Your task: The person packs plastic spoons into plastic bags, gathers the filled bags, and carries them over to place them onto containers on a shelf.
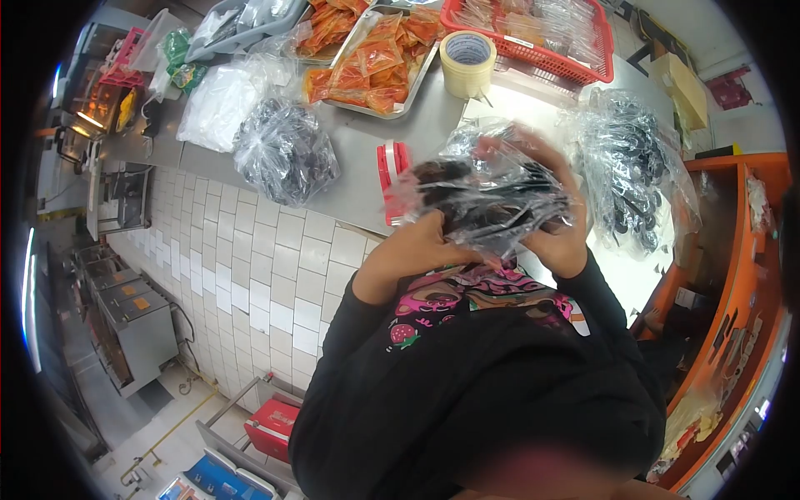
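Both hands hold one clear plastic bag (500, 200) of dark items close to my chest, over the counter's front edge. My left hand (406, 250) grips its lower left side, with the thumb against the plastic. Around the bag's right side wraps my right hand (560, 242), its raised fingers blurred near the top. What is inside the bag is too blurred to name. Just left of the bag lies a red and white object (392, 171). A similar bag of dark items (286, 152) rests farther left, and another large one (629, 171) lies to the right.
Along the counter's back stand a metal tray (405, 107) of orange food packets, a tape roll (467, 65), a red basket (546, 62) with clear packets and a grey bin (242, 37). White plastic bags (218, 104) lie left. An orange shelf (733, 250) stands right.
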Motion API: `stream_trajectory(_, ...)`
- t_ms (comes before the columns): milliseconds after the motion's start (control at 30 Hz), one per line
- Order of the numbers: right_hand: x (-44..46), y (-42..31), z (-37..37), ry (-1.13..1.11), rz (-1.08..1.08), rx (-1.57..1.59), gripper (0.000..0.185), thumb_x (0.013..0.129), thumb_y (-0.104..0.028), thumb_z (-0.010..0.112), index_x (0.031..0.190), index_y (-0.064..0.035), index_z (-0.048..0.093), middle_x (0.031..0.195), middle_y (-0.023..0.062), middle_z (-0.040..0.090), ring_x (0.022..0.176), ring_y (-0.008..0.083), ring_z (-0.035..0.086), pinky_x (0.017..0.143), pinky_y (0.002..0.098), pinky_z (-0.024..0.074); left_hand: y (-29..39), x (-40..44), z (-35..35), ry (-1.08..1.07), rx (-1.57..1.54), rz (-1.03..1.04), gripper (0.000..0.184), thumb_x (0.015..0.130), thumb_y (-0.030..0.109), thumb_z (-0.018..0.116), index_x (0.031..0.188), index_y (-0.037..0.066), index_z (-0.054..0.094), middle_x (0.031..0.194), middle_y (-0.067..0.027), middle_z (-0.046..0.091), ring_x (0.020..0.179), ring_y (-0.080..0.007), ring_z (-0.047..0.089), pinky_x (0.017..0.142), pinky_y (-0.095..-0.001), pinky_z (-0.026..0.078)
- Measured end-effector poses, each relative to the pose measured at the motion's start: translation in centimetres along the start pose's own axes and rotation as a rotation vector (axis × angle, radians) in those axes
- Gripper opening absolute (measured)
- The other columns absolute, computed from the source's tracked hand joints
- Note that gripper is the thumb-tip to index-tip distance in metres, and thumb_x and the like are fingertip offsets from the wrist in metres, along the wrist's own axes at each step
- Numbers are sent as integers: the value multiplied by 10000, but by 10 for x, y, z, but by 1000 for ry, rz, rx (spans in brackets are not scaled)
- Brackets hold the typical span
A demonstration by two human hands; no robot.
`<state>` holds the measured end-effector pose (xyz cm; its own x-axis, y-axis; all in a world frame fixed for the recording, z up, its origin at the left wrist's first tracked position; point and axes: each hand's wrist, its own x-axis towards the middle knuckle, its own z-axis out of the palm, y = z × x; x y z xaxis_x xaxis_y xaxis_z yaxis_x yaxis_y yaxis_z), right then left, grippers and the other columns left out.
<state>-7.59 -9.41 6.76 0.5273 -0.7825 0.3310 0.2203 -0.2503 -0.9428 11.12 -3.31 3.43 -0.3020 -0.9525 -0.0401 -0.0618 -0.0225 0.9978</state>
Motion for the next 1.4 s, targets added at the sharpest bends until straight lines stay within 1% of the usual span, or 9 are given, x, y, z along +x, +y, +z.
stream_trajectory(533,-7,-8,-4,-165,-637,-409,304,649,-28,739,883,-82,553,1191,151,579,1161,382,505,934,472,460,36,6,-8,-276,-248,7,478,830,155,567,1282,52,450,1223,-98,534,1134,-195,519,968,-309,389)
stream_trajectory(700,-17,-6,22,-9,123,687,400,792,-126,693,1116,-48,470,1267,248,453,1142,445,488,936,539,445,25,-15,2,-177,-774,-248,540,814,144,617,1304,43,415,1213,-114,541,1123,-229,525,971,-325,392)
stream_trajectory(733,-21,-9,25,188,341,1005,460,808,-146,697,1179,-42,446,1278,267,438,1145,441,491,940,514,448,11,-14,5,-178,-263,34,558,803,168,652,1293,36,420,1203,-125,545,1113,-255,528,970,-340,393)
stream_trajectory(833,-38,17,-11,-282,239,-34,597,689,-169,790,1179,-30,479,1200,128,521,1118,244,518,950,382,426,0,-2,22,-304,118,100,581,778,245,710,1253,32,452,1211,-135,531,1107,-282,518,960,-362,392)
stream_trajectory(933,-61,38,-21,59,351,76,458,733,-140,753,1119,-24,535,1131,111,561,1107,224,529,919,375,441,-12,-1,31,-403,97,-100,644,719,321,766,1222,37,481,1235,-137,505,1114,-287,498,952,-370,389)
stream_trajectory(1067,-51,34,-54,647,404,88,374,801,-88,676,1138,-15,531,1106,112,579,1034,232,570,875,367,472,-19,6,22,324,467,72,647,713,308,773,1229,50,480,1256,-173,466,1120,-276,489,940,-372,395)
stream_trajectory(1167,-40,50,-61,403,140,-93,419,764,-51,661,1161,-29,528,1111,123,585,1017,255,580,864,357,476,-54,14,19,649,737,112,614,727,300,763,1202,34,480,1164,-196,502,1049,-291,523,893,-378,419)
stream_trajectory(1267,-26,71,-45,-43,-42,-713,556,630,67,590,1164,-79,538,1072,152,587,1012,325,564,855,361,458,-89,15,6,469,443,-360,443,810,241,696,1098,-20,483,872,-144,596,784,-247,598,738,-342,484)
stream_trajectory(1400,-29,148,-2,-209,61,-1061,473,629,49,560,1088,-61,539,963,120,548,964,311,526,836,382,423,-70,2,-12,650,-293,-145,198,899,134,581,1031,6,511,751,-12,550,684,-103,535,681,-299,486)
